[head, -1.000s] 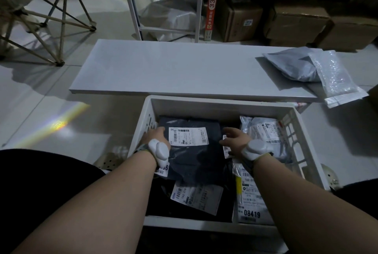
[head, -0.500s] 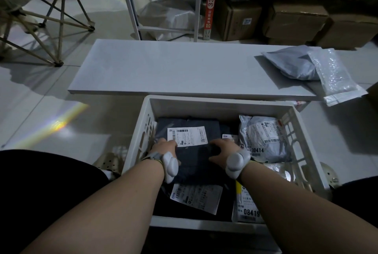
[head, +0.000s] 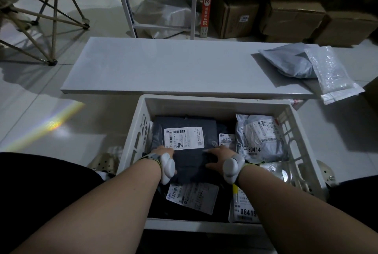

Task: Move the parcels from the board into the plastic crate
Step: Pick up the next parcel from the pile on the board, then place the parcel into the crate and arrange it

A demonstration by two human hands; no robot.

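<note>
The white plastic crate (head: 216,101) stands on the floor in front of me, with several parcels in it. A dark parcel (head: 190,166) with a white label lies on top at its left. My left hand (head: 163,150) grips the parcel's left side and my right hand (head: 218,156) grips its right side, both near its front half. A grey parcel marked 30414 (head: 259,139) sits at the crate's right. Beyond the crate lies the white board (head: 163,65). At its right end rest a grey parcel (head: 286,63) and a bubble-wrap parcel (head: 331,73) that overhangs the edge.
Cardboard boxes (head: 296,14) line the back right. A white metal frame (head: 159,26) stands behind the board, and a wooden folding stand (head: 53,18) is at the back left. My knees flank the crate, with shoes on the floor beside it.
Both hands have slid back toward me along the dark parcel, from its sides near the label to its nearer half. The parcel has settled lower into the crate.
</note>
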